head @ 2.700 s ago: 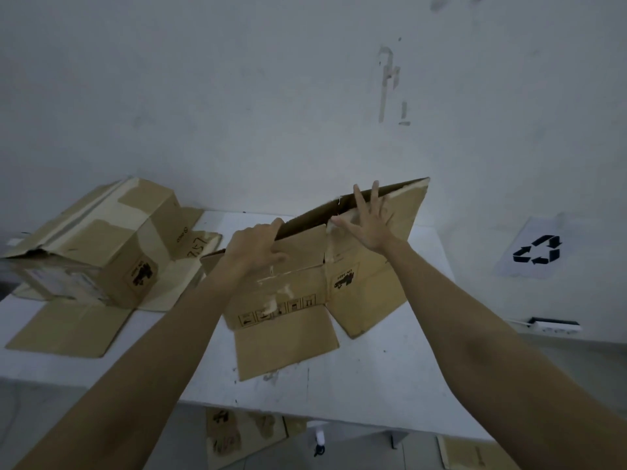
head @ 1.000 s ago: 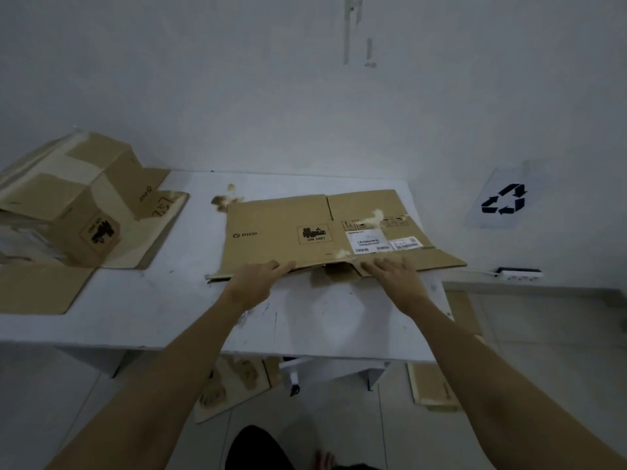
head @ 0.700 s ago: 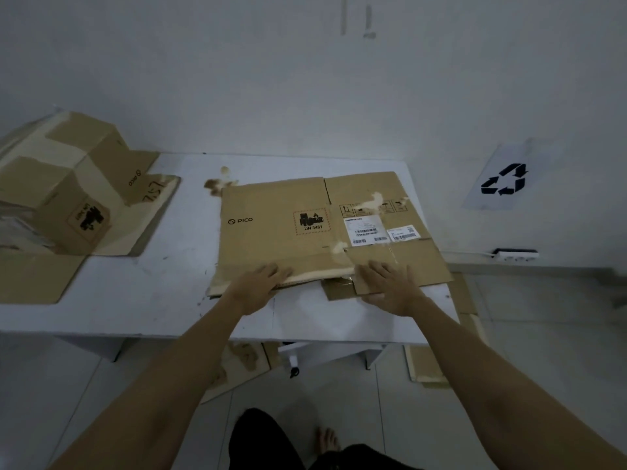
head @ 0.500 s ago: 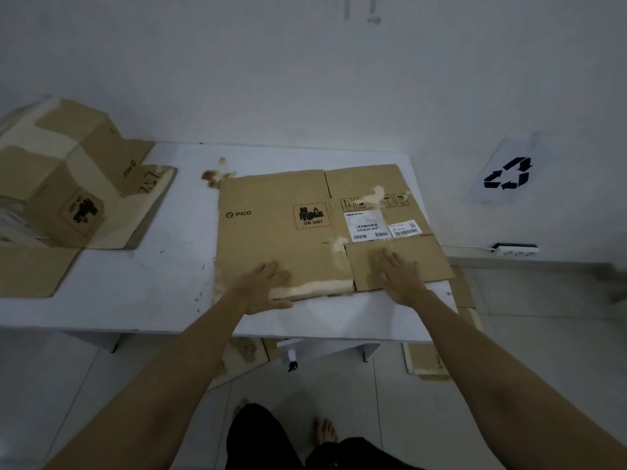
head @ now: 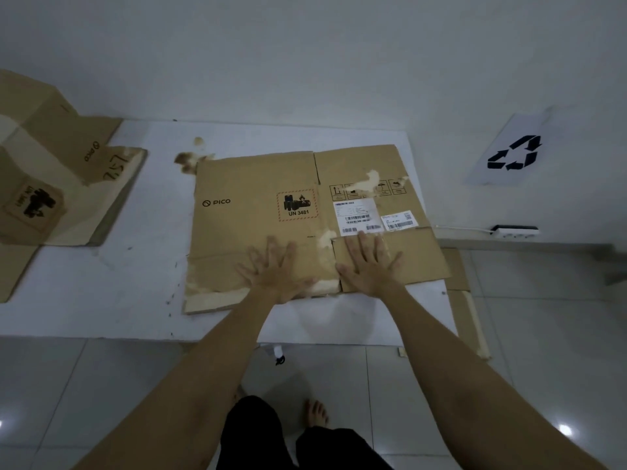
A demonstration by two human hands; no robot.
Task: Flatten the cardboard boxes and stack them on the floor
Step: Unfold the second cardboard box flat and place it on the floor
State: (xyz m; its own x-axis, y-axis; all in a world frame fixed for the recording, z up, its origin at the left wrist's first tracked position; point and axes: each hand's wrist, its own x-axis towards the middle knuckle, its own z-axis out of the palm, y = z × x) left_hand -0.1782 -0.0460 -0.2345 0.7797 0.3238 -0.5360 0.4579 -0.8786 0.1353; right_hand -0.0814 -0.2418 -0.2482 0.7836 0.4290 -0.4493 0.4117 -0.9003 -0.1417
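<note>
Flattened cardboard box [head: 258, 212], torn tape patches

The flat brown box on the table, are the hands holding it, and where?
Not gripped. The left hand and right hand lie open, palms down on the flattened box, on its near flaps.

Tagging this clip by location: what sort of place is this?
Probably a plain recycling or packing corner: a recycling sign on the white wall, a flattened box on a white table, tiled floor.
</note>
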